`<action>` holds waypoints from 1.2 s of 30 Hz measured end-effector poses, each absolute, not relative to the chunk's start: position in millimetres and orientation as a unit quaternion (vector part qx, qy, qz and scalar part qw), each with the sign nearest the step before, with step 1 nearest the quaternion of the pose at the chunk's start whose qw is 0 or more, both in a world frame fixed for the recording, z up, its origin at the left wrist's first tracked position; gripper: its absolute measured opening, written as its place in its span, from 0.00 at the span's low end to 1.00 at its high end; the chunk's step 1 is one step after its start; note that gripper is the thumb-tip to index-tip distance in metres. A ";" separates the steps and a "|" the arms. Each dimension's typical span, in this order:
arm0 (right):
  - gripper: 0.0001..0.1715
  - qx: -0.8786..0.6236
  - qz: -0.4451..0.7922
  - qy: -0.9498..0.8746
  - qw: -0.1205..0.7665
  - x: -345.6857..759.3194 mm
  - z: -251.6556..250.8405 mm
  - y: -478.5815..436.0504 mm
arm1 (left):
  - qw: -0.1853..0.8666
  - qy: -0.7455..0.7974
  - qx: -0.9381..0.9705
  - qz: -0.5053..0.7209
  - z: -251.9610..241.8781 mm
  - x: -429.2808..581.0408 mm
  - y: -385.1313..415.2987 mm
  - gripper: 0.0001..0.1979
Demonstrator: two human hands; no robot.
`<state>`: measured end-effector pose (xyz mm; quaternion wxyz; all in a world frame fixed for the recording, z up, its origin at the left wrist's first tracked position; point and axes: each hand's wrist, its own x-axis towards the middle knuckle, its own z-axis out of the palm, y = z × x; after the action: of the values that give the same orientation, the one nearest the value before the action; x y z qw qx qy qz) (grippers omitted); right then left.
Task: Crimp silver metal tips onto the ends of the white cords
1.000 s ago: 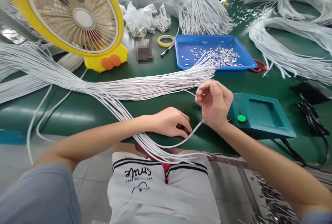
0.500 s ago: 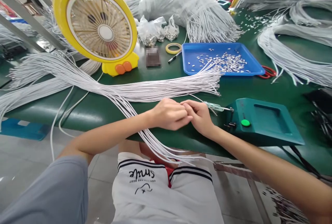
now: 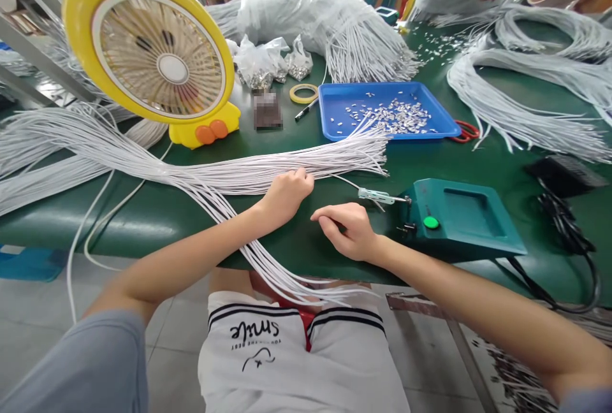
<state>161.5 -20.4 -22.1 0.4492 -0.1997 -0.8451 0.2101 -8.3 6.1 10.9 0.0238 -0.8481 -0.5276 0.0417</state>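
In the head view, your left hand is curled at the near edge of the wire bundle, which lies across the table in front of the blue tray; whether it has hold of a wire, you cannot tell from here. Your right hand is apart from it, thumb and forefinger drawn in, between the bundle and the green machine; no wire shows clearly in it. To handle the wires well, I'd pinch each near its end, separate it gently and keep the bundle flat. Mind the loose strands hanging over the table's edge, which could snag your left forearm, and the screwdriver beside the machine.
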 end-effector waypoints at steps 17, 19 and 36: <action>0.11 -0.251 0.323 -0.868 0.282 157.5 -26.5 -17.7 | -0.621 -0.228 -0.711 -0.237 35.5 -13.6 -20.0 0.19; 0.12 -0.287 0.370 -0.833 0.293 157.0 -22.8 -15.5 | -0.672 -0.184 -0.700 -0.159 40.0 -11.4 -30.8 0.22; 0.16 -0.385 0.595 -0.416 0.570 161.7 -3.2 -7.3 | -0.731 -0.307 -0.523 -0.312 -17.5 2.8 -0.3 0.15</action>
<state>161.7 -7.3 -3.2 0.5697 -0.3854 -0.4162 0.5947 2.8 -0.3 -17.5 -0.7308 -0.5234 -0.3073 -0.3122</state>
